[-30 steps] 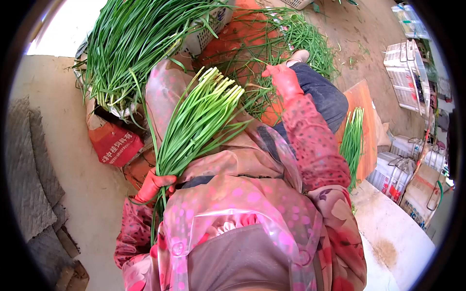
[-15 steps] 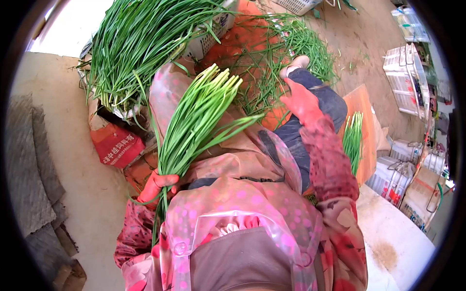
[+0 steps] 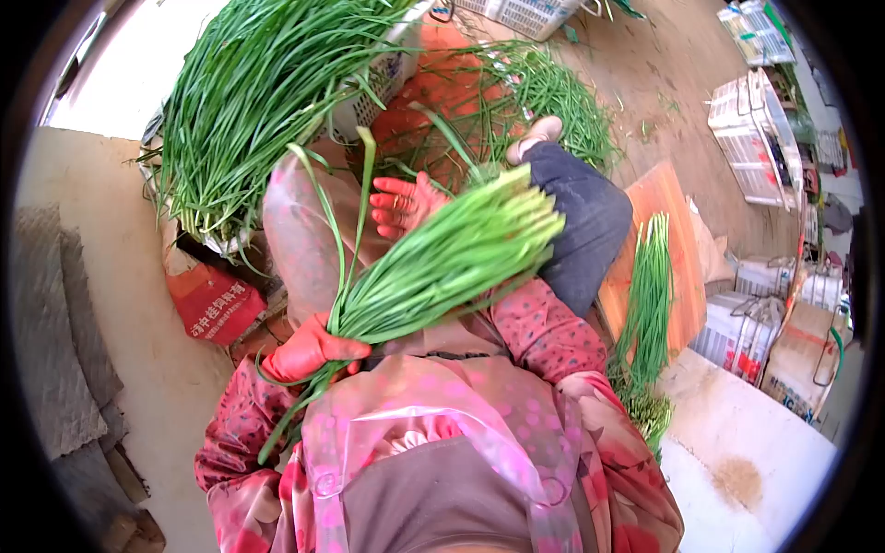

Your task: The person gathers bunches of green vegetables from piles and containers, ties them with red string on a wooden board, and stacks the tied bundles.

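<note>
A bundle of long green stalks (image 3: 442, 253) lies slanted over my lap, its pale cut ends toward the upper right. My left hand (image 3: 316, 353), in a red glove, is wrapped round the leafy end of this bundle. My right hand (image 3: 407, 205), also red-gloved, is just beyond the bundle with its fingers spread, and the bundle hides part of its wrist and forearm. A few loose leaves stick up between the left hand and the right. A large heap of the same greens (image 3: 258, 111) fills the upper left.
A white crate (image 3: 375, 92) stands beside the heap. Loose scraps (image 3: 558, 101) litter the floor ahead. At right, a smaller bunch (image 3: 651, 286) lies on an orange board (image 3: 684, 300). Baskets (image 3: 751, 138) and packed crates (image 3: 737, 332) stand farther right.
The bundle has tipped to the right, its cut ends lower. My right hand has moved left, behind the bundle. My left hand has kept its hold. The view has shifted slightly.
</note>
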A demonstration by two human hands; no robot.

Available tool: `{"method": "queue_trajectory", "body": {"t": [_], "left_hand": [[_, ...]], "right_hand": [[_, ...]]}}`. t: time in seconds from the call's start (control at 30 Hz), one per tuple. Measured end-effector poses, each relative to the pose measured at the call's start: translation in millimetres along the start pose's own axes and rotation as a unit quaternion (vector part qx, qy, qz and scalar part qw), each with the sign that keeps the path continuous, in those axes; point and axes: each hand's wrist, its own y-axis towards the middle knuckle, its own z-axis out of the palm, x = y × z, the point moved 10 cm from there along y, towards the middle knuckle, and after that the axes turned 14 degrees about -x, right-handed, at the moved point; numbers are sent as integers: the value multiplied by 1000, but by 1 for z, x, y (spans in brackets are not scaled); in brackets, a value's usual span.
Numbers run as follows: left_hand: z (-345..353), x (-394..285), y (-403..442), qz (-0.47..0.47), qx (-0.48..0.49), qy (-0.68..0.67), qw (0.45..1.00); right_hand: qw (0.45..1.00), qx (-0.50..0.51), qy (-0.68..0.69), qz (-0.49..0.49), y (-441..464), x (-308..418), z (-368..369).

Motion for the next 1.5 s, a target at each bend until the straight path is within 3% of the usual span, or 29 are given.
{"method": "queue_trajectory", "body": {"t": [0.03,0.1,0.17,0.23,0.27,0.3,0.33,0.37,0.43,0.5,0.53,0.63,0.67,0.7,0.83,0.9,0.97,1.03,1.1,1.13,1.17,1.2,1.23,1.27,1.3,1.33,1.37,1.43,1.5], "left_hand": [[-5,18,0,-24,8,39,999],[-13,46,-1,12,5,7,1000],[-25,52,-10,10,-56,-88,994],[-32,50,-23,-3,-71,-63,996],[-42,37,-30,75,-97,46,991],[-51,21,-38,153,-121,153,969],[-58,-8,-53,203,-178,300,915],[-52,-37,-57,240,-186,247,921],[-55,-87,-59,350,-265,267,858],[-26,-126,-42,464,-245,291,800],[-13,-126,-17,418,-194,231,857],[49,-102,44,284,31,17,958],[61,-76,58,184,97,37,977],[75,-52,60,80,161,57,982],[85,-42,45,52,183,-19,982],[80,-39,38,53,167,-66,982],[60,-32,38,69,115,-85,987],[52,-28,30,70,91,-127,985],[42,-25,26,79,90,-197,973],[36,-18,30,80,90,-189,974],[33,-18,30,82,85,-193,974],[32,-17,31,84,76,-193,975],[33,-16,32,86,68,-192,975],[36,-21,30,87,63,-193,975],[38,-21,29,85,62,-194,975],[37,-22,29,89,59,-200,974],[35,-22,29,93,54,-208,972],[31,-12,32,78,51,-210,973],[28,-11,31,88,42,-230,968]], "right_hand": [[999,-22,43,-25,-10,7,7],[998,39,48,-16,-22,9,7],[995,75,69,-19,-27,3,4],[993,66,91,-27,-33,-1,4],[993,79,89,-20,-29,0,3],[997,21,65,-43,-31,2,4],[998,-15,27,-63,-29,4,-3],[995,-53,-12,-83,-27,6,-10],[989,-89,-46,-110,-31,9,2],[989,-70,-96,-87,-31,7,19],[985,-115,-94,-91,-37,10,26],[988,-59,-121,-75,-47,17,45],[951,-84,-254,-156,-57,30,46],[951,-182,-236,-86,-53,29,26],[957,-211,-151,-127,-61,59,20],[910,-320,-176,-195,-73,99,-3],[912,-245,-138,-298,-93,162,-16],[945,-116,178,-250,-112,217,-53],[925,-73,68,-366,-147,254,-41],[929,-69,68,-358,-139,248,-16],[932,-173,-114,-299,-123,223,16],[890,-270,-290,-227,-112,198,26],[892,-221,-371,-136,-92,166,35],[886,-140,-426,-116,-79,134,46],[853,-132,-503,-50,-71,100,57],[834,-43,-549,-20,-62,68,61],[885,-15,-461,64,-63,39,54],[827,-79,-542,126,-71,27,35],[757,-38,-596,266,-93,16,26]]}}
